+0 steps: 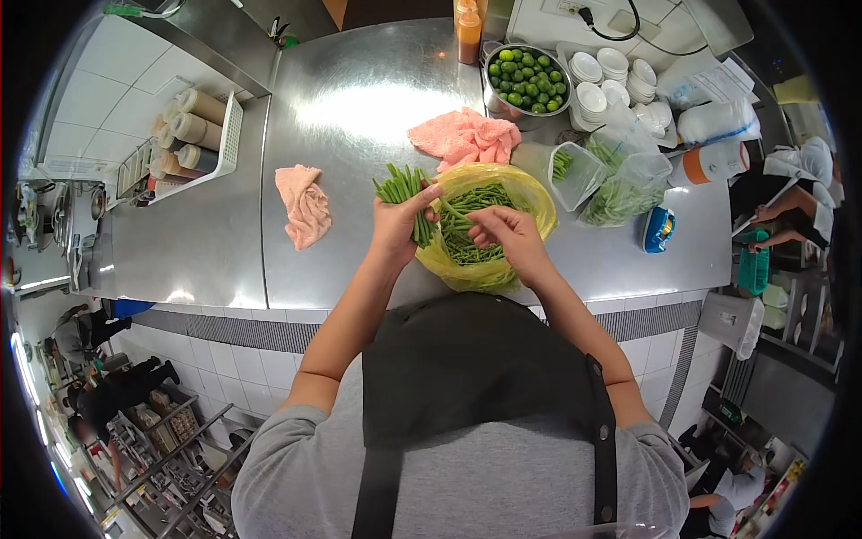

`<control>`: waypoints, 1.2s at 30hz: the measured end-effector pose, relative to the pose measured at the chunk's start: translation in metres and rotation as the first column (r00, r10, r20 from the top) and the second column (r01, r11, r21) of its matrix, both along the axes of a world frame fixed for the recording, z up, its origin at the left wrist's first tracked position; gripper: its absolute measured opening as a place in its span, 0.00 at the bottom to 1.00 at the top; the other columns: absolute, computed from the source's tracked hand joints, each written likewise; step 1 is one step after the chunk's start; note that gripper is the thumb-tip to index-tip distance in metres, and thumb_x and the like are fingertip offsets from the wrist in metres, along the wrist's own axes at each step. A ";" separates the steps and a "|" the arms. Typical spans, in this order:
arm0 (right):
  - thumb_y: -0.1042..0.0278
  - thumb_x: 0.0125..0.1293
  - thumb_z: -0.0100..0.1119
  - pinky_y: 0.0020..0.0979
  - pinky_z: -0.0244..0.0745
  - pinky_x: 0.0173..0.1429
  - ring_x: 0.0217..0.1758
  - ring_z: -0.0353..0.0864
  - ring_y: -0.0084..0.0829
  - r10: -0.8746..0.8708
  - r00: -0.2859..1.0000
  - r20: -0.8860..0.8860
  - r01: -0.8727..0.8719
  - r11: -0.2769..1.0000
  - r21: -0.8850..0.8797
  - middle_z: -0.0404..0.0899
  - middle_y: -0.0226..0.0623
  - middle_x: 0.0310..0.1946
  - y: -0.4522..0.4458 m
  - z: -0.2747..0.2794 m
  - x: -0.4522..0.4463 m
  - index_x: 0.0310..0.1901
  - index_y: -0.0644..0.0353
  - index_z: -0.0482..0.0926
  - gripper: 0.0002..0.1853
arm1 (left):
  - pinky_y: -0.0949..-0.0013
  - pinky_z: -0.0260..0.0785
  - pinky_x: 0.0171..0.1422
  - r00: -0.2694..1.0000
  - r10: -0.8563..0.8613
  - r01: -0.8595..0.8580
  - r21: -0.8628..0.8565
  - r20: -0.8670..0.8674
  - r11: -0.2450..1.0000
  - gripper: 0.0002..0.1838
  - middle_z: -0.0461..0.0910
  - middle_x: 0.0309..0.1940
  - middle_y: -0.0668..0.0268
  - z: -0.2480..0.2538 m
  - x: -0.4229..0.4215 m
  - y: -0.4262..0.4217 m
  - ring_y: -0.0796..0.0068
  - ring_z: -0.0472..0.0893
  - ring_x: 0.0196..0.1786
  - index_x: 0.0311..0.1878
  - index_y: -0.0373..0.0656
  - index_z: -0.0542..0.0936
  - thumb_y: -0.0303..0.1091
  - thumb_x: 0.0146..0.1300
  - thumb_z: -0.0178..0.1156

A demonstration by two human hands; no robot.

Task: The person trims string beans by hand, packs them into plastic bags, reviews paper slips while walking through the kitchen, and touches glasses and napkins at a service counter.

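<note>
My left hand [401,218] is wrapped round a bundle of cut green beans [402,186], held upright at the left rim of a yellow plastic bag [536,190]. More green beans [478,252] fill the open bag on the steel counter. Over the bag's right part, my right hand [505,235] pinches a green bean [453,210] between thumb and fingers; the bean points toward the bundle.
Pink cloths [462,137] lie behind the bag, another cloth [303,206] at left. Behind stand a bowl of limes [527,81] and stacked white cups [589,101]. A clear container [577,177] and bagged greens [620,184] are at right. Other people work at both sides.
</note>
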State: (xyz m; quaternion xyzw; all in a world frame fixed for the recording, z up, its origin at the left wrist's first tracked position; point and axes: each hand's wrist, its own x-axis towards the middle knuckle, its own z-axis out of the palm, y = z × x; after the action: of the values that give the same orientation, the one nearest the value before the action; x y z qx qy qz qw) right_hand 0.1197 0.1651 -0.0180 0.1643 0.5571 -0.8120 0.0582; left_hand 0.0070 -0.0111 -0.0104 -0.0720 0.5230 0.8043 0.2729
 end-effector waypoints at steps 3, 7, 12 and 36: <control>0.64 0.72 0.60 0.26 0.77 0.43 0.35 0.79 0.20 0.010 1.000 -0.001 -0.010 0.977 0.214 0.83 0.29 0.33 -0.008 0.002 -0.004 0.44 0.64 0.84 0.11 | 0.74 0.72 0.29 1.000 0.023 -0.023 0.015 -0.005 1.000 0.09 0.82 0.31 0.65 -0.001 0.002 0.001 0.81 0.77 0.23 0.41 0.37 0.80 0.23 0.59 0.71; 0.66 0.67 0.64 0.29 0.77 0.41 0.31 0.81 0.24 0.033 0.999 0.037 -0.047 0.882 0.470 0.83 0.34 0.28 -0.006 -0.022 -0.011 0.36 0.66 0.83 0.10 | 0.73 0.73 0.30 0.999 -0.001 0.002 0.007 -0.043 1.000 0.10 0.81 0.30 0.66 -0.001 0.012 0.006 0.79 0.77 0.24 0.40 0.38 0.80 0.20 0.58 0.71; 0.67 0.64 0.63 0.40 0.79 0.43 0.33 0.85 0.41 0.071 0.997 0.038 -0.073 0.598 0.798 0.83 0.48 0.29 -0.007 -0.028 -0.018 0.32 0.68 0.81 0.10 | 0.73 0.73 0.30 1.000 -0.007 0.006 -0.026 -0.017 1.000 0.10 0.81 0.29 0.66 -0.019 0.028 0.009 0.79 0.78 0.24 0.37 0.36 0.81 0.20 0.55 0.73; 0.73 0.61 0.62 0.44 0.76 0.49 0.41 0.83 0.46 0.090 0.990 -0.104 0.046 0.501 0.864 0.81 0.45 0.35 0.021 -0.025 -0.030 0.34 0.64 0.82 0.04 | 0.70 0.78 0.41 0.932 -0.190 0.087 0.320 0.308 0.944 0.09 0.79 0.30 0.71 -0.015 -0.008 -0.014 0.77 0.79 0.29 0.45 0.41 0.77 0.36 0.69 0.62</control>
State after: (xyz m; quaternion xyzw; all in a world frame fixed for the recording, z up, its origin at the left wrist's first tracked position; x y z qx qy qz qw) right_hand 0.0893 0.1864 -0.0431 0.1087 0.8926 -0.4335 -0.0592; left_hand -0.0006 -0.0256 -0.0257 -0.1275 0.3445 0.8289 0.4218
